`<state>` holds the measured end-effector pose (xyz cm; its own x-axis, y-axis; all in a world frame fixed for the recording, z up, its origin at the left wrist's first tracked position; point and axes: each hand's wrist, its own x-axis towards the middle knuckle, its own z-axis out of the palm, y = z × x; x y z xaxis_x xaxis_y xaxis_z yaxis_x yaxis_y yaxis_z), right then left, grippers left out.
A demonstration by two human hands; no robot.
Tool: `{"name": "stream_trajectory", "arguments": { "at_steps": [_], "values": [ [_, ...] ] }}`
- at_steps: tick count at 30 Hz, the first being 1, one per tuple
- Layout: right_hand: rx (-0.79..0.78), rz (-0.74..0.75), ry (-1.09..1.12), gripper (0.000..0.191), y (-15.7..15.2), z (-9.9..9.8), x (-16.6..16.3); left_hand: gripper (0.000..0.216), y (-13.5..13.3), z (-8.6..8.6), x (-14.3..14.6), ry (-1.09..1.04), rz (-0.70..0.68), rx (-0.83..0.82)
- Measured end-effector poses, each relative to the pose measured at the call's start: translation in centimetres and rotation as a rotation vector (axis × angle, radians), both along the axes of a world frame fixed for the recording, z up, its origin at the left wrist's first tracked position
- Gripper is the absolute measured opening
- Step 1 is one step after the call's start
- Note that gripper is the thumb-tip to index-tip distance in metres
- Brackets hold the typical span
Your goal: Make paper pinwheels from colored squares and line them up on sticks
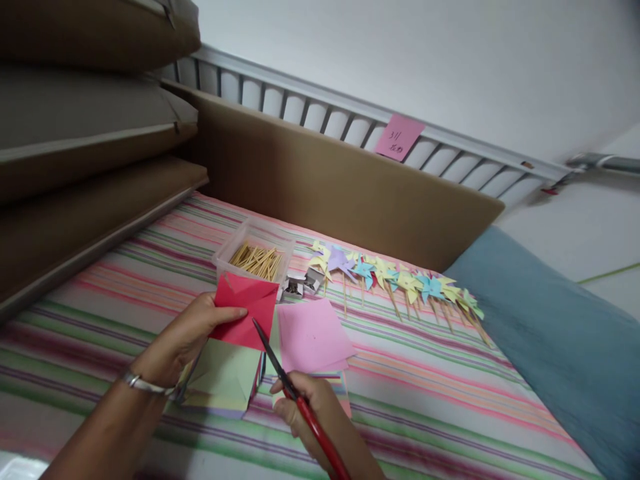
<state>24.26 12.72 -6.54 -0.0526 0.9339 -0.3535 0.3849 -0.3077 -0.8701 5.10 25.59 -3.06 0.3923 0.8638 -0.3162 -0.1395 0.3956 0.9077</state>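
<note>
My left hand (203,321) pinches a square red sheet of paper (255,300) by its left edge, thumb on top; faint crease lines show on it. In my right hand (313,403) is a pair of scissors (309,420) with red handles and dark blades, which look closed. The blade tip lies over the red paper's lower part; whether it touches I cannot tell. Below the red sheet is a stack of pale green paper (220,377), with yellow and purple edges beneath. Pink paper squares (313,337) lie to the right, partly over other coloured sheets.
A clear plastic box (287,250) of short wooden sticks stands behind my left hand, beside small opened boxes (303,283) of dark bits. Paper pinwheels (385,273) on sticks lie in a row at the back right. Brown padded slabs (100,167) are stacked at left, before a cardboard panel (320,173).
</note>
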Motion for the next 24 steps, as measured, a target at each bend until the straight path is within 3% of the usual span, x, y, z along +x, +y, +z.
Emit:
{"name": "stream_trajectory", "arguments": {
  "at_steps": [11,15,20,24],
  "values": [
    [-0.021,-0.039,-0.041,0.024,0.2,0.7,-0.5,0.02,-0.3,0.2,0.1,-0.007,0.0,-0.043],
    [0.03,0.056,-0.09,0.026,0.1,1.6,-0.1,0.02,0.0,0.0,0.0,-0.009,0.027,-0.061],
    [0.135,0.201,-0.292,0.015,-0.5,2.6,1.4,0.021,0.4,-0.5,-0.3,-0.06,0.132,-0.074],
    [0.161,0.163,-0.487,0.031,-1.0,2.0,3.8,0.021,0.5,-0.7,-0.4,-0.099,0.182,-0.087]
  ]
}}
